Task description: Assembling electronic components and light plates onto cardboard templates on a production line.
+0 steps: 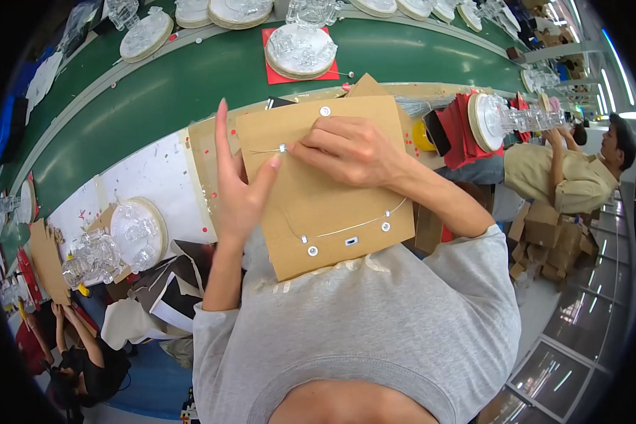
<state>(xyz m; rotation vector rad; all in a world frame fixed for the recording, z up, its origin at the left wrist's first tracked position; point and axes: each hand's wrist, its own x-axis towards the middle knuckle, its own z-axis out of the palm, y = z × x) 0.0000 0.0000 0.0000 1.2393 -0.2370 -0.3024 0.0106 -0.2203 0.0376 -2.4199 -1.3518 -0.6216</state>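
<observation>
A brown cardboard panel (332, 191) leans against my grey shirt at the edge of the bench. My left hand (242, 198) is upright beside its left edge, fingers stretched and thumb apart, holding nothing. The thumb tip comes close to a small white clip (283, 148), from which thin wire ends stick out to the left. On the panel, my right hand (350, 152) has its fingers pinched together right beside that clip; what they grip is hidden. Lower down, a thin wire (346, 230) runs between two more small clips. White round washers (313, 251) and a small rectangular slot piece (351, 241) sit on the panel.
Beyond the bench runs a green conveyor (226, 63) carrying round white discs with clear plastic parts (300, 51). Another such disc (138, 233) stands at left. Red sheets (466, 124) and a yellow tape roll (421, 136) lie at right. Co-workers (565, 169) sit on both sides.
</observation>
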